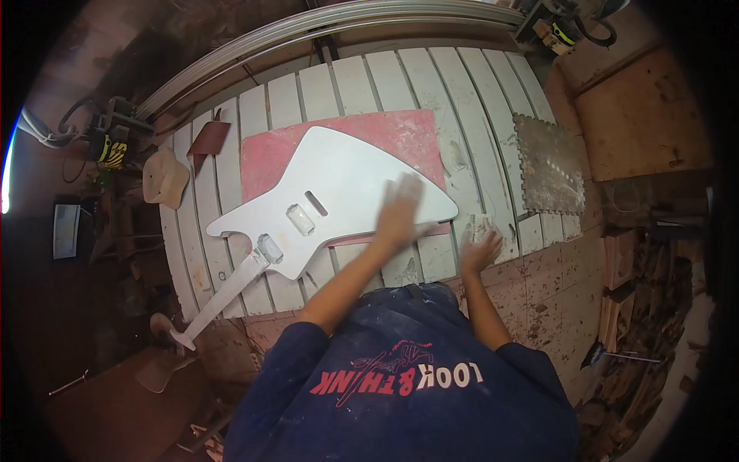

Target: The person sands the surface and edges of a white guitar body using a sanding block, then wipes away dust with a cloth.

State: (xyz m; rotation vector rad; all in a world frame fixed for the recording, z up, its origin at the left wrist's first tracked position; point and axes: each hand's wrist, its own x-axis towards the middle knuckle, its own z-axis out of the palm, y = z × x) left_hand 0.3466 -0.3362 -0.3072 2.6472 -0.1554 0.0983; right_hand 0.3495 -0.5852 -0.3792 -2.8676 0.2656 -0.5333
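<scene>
See the left hand (400,212) palm down, unclenched and motion-blurred, over the right wing of the white electric guitar (350,173), thumb spread wide; cannot tell how firmly pressed. See the right hand (481,248) just right of the guitar, fingers bent near a small pale block (479,223); cannot tell whether gripped or merely touched. Find the guitar lying flat, partly on a dusty red mat (408,127), atop a white slatted table (358,85). Notice right of the guitar a grey-brown interlocking mat (550,165); left of the guitar, a beige cap (164,179); at upper left, a curled maroon sheet (209,140).
</scene>
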